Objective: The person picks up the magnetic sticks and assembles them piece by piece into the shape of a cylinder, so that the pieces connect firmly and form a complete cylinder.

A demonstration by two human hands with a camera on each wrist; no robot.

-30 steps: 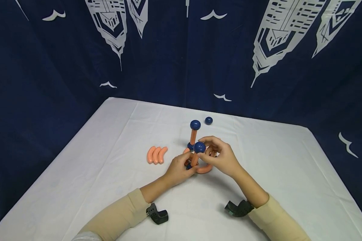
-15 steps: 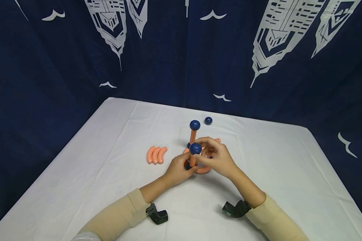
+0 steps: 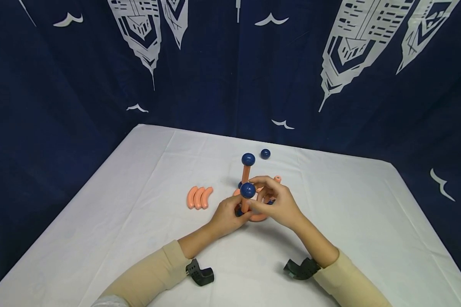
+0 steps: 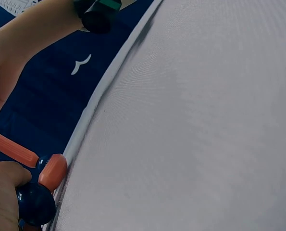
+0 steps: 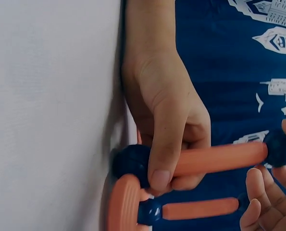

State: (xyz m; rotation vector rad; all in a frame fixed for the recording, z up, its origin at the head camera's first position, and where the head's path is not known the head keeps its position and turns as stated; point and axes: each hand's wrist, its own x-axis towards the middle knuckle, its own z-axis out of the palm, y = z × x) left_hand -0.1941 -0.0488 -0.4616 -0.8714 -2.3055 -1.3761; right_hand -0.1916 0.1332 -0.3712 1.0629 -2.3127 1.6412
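Observation:
An orange rod [image 3: 245,205] stands nearly upright, capped by a blue ball [image 3: 247,190]. The fingers and thumb of my right hand [image 3: 278,202] pinch that top ball. Low on the rod, my left hand [image 3: 228,216] grips the joint, its thumb against the dark blue base ball [image 5: 130,163] in the right wrist view. A curved orange piece [image 3: 258,218] joins this base on the table. Just behind rises a second orange rod [image 3: 246,174] with another blue ball [image 3: 248,159] on top. My hands partly cover the rest of the base.
Several curved orange pieces [image 3: 197,197] lie side by side left of the hands. A loose blue ball [image 3: 265,154] rests behind the structure. An orange rod end [image 3: 278,179] shows beyond the right hand. A dark blue curtain [image 3: 223,76] hangs behind the white-covered table [image 3: 349,204].
My right hand has shifted a little left with the top ball, so the rod, earlier leaning right, is now closer to upright. My left hand has kept its place.

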